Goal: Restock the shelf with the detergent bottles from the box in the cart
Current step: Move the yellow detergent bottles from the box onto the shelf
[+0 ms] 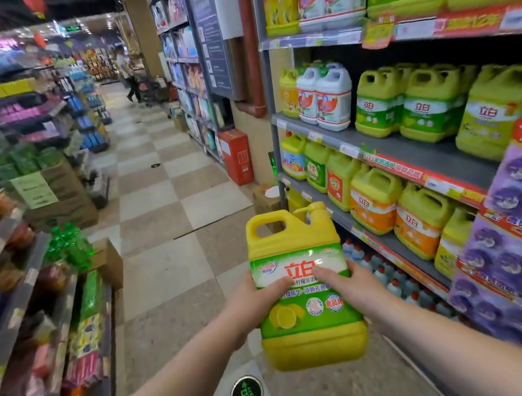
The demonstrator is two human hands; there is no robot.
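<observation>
A big yellow detergent bottle (309,316) with a green and white label, a handle and a pump cap hangs upright in front of me over the aisle floor. My left hand (251,299) grips its left side with the thumb across the label. My right hand (351,288) grips its right side the same way. The grey shelf (388,154) on my right holds rows of similar yellow, green-labelled and orange-labelled detergent bottles (431,106). Neither the cart nor the box is in view.
Purple packs (517,233) hang at the shelf's near right end. Cardboard boxes (58,198) and low shelves of goods line the left side. A checkered floor aisle (167,189) runs ahead; a person (128,76) with a cart stands far down it. A red box (236,156) stands by the wall.
</observation>
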